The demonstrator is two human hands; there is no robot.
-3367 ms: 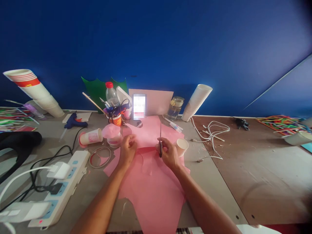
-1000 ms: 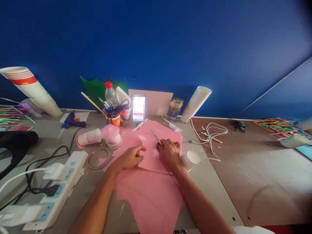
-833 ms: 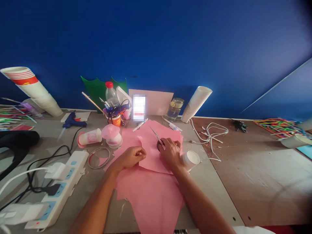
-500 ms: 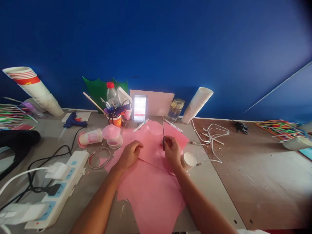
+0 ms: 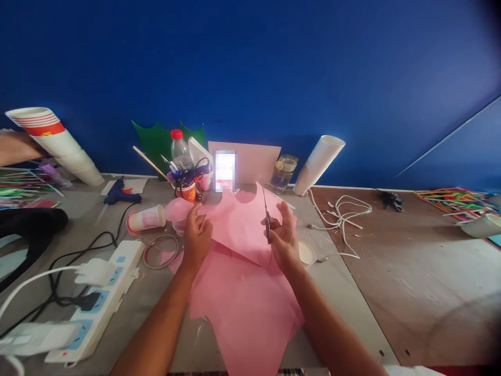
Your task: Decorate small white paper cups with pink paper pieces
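My left hand [image 5: 197, 236] pinches the left edge of a cut piece of pink paper [image 5: 238, 224] and holds it lifted above the table. My right hand [image 5: 284, 239] grips small scissors [image 5: 266, 211] with the blades pointing up, and its fingers also touch the right edge of that piece. A larger pink sheet [image 5: 245, 303] lies flat on the table under both forearms. A small white paper cup [image 5: 306, 253] lies just right of my right hand.
A white power strip [image 5: 94, 308] with cables sits front left. Tape ring [image 5: 160, 251], pink-topped cups [image 5: 146, 218], a blue glue gun [image 5: 119, 195], a tool holder [image 5: 186, 183], bottle, jar [image 5: 284, 172] and cup stacks [image 5: 319, 163] crowd the back. White cable [image 5: 344, 214] lies right. Another person's hand [image 5: 15, 146] shows far left.
The cut pink piece has come up off the table between both hands. The scissors turned from lying leftward to pointing up. Another person's hand appeared at the far left.
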